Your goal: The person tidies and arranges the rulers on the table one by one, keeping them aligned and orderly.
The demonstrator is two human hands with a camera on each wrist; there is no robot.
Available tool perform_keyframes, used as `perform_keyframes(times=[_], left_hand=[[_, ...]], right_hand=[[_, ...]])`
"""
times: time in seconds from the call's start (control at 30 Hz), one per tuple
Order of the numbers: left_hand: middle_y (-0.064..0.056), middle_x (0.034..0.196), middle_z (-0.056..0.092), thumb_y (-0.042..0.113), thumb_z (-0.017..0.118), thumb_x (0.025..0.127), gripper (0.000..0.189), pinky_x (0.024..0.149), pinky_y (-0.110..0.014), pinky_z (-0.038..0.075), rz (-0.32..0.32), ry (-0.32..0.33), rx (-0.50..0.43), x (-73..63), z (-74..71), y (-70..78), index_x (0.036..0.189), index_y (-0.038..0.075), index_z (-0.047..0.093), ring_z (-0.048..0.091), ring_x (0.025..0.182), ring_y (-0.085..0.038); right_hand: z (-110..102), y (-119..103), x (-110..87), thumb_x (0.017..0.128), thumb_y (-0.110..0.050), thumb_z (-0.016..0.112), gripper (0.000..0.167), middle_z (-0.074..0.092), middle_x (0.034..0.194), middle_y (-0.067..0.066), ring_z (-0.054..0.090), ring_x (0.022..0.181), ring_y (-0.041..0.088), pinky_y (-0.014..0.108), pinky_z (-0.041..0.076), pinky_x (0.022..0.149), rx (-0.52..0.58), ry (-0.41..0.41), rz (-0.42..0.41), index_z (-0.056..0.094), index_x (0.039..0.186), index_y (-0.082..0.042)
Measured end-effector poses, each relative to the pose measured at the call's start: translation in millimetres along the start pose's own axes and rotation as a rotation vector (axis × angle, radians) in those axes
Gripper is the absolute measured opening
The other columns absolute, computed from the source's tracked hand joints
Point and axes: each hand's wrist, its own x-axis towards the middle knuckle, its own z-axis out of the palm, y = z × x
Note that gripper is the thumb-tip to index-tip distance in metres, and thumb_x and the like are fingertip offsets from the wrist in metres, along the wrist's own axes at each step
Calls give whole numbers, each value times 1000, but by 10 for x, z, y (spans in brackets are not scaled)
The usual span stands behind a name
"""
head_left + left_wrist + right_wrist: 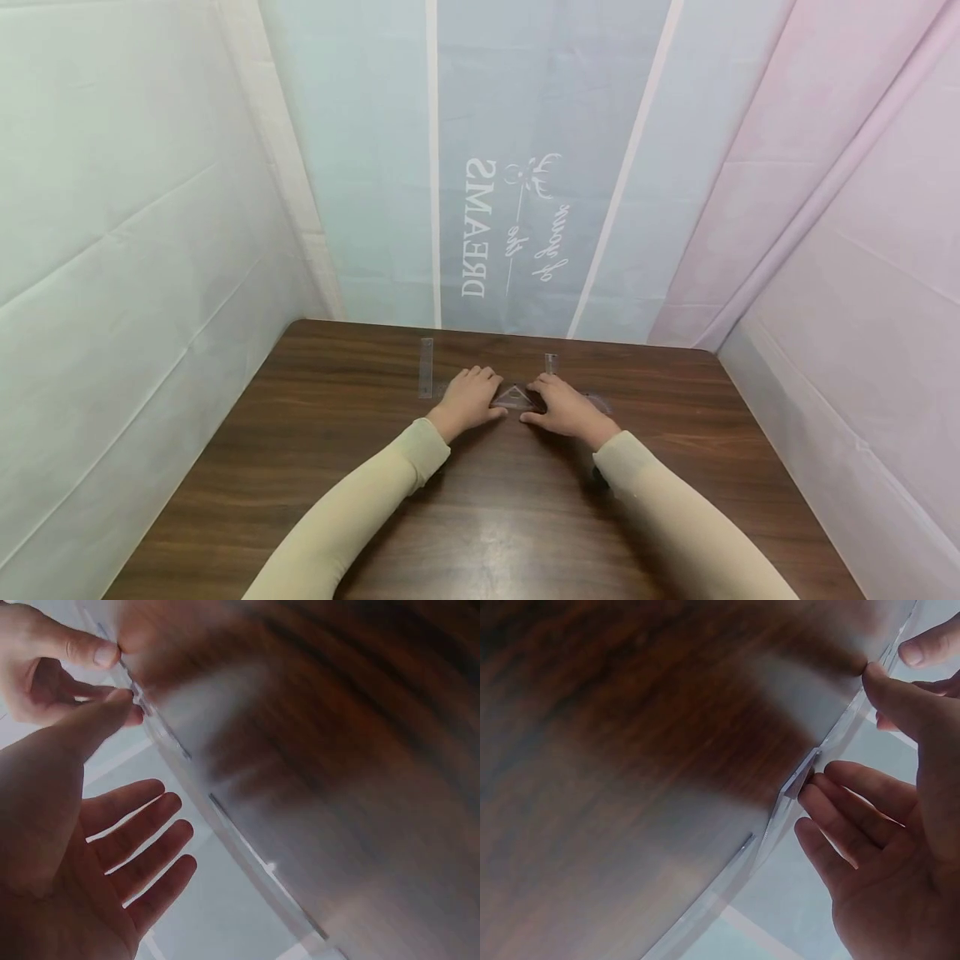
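Observation:
A clear plastic set square (515,397) lies on the table between both hands, its peak pointing away. My left hand (468,400) is at its left corner; in the left wrist view its fingers (169,825) are straight and spread, and its thumb reaches the clear plastic edge. At the right corner is my right hand (566,407), thumb extended toward the set square. In the right wrist view its fingertips (810,787) touch a slightly raised clear piece. A short clear ruler (551,364) stands out just beyond this hand, and a clear protractor (598,403) lies partly hidden beside it.
Another clear ruler (426,367) lies left of the left hand, pointing away. The brown wood-grain table (480,517) ends at a hanging printed cloth (540,100) behind, with pale cloth walls (135,208) on the sides.

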Motion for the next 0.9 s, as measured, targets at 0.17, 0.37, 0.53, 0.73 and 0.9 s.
perform_keyframes(times=[0.17, 0.37, 0.53, 0.73, 0.9], left_hand=[[-8, 134, 66, 48, 74, 102, 59, 108, -38, 52, -9, -7, -63, 37, 25, 61, 142, 5, 66, 62, 123, -24], [-8, 122, 68, 41, 77, 101, 46, 99, -36, 55, -27, 3, -92, 68, 44, 123, 129, 5, 73, 64, 112, -24], [-9, 117, 69, 39, 78, 101, 38, 96, -36, 58, -57, 20, -83, 83, 61, 179, 119, 6, 76, 66, 109, -25], [-9, 113, 70, 37, 79, 100, 35, 98, -35, 58, -82, 26, -47, 103, 49, 242, 116, 5, 77, 67, 106, -26], [-9, 115, 71, 35, 79, 100, 33, 99, -35, 57, -95, 12, -20, 132, 50, 269, 117, 6, 77, 67, 109, -25]], right_hand=[[-10, -6, 30, 97, -36, 83, 50, 65, 119, 10, 65, 102, 22, 45, 56, 91, -21, 10, -8, 71, 129, 0], [-38, -42, 53, 96, -32, 85, 44, 65, 115, 10, 63, 95, 22, 44, 56, 88, -27, -5, 26, 74, 125, 0], [-50, -79, 73, 94, -29, 87, 38, 63, 107, 7, 57, 84, 17, 41, 53, 79, -22, -9, 33, 77, 119, -2], [-39, -86, 95, 93, -27, 88, 37, 64, 105, 9, 62, 86, 22, 43, 55, 80, -12, 0, 41, 78, 116, -1], [-19, -81, 116, 96, -24, 85, 35, 70, 131, 23, 66, 126, 41, 54, 54, 106, -14, 9, 72, 78, 121, 0]])
